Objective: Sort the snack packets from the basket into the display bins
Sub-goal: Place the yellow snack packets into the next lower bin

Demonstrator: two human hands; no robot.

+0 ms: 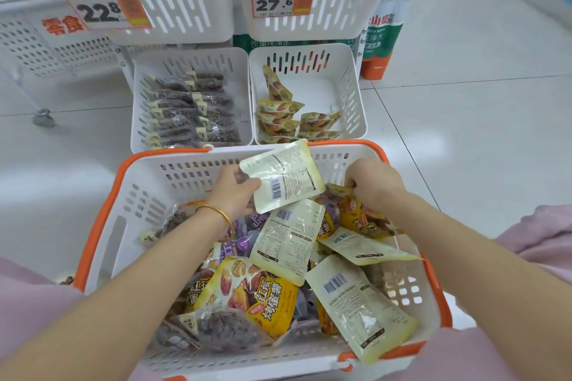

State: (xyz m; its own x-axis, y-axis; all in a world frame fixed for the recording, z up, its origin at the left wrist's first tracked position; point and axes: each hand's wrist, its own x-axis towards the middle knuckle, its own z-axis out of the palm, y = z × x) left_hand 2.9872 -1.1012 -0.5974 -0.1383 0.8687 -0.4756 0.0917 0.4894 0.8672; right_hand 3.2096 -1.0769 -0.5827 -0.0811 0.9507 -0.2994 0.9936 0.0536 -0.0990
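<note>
Head view, looking down: four white slotted bins in two tiers; two upper bins (185, 9) (346, 3), each with one price tag, 22.8 (105, 8) and 27.6 (283, 0); two lower bins just beyond the basket (148, 182). The left bin (137, 96) is packed with rows of dark packets (192, 111); the right bin (349, 96) holds roughly seven yellow packets (278, 114) along its left and front, its right half bare. The white basket, orange-rimmed, holds a loose heap of mixed packets, three of them pale backs with barcodes up. The left hand (232, 192), with one gold bangle (216, 213), pinches a fourth pale packet (284, 176) by its corner, raised over the basket's far rim, just short of the right bin. The right hand (374, 182) has its fingers curled on the top edge of an orange packet (359, 216) at the basket's far right. The basket's far rim sits against the lower bins; tiled floor (464, 133) lies open on both sides; one pack of water bottles (383, 37) stands right of the bins.
</note>
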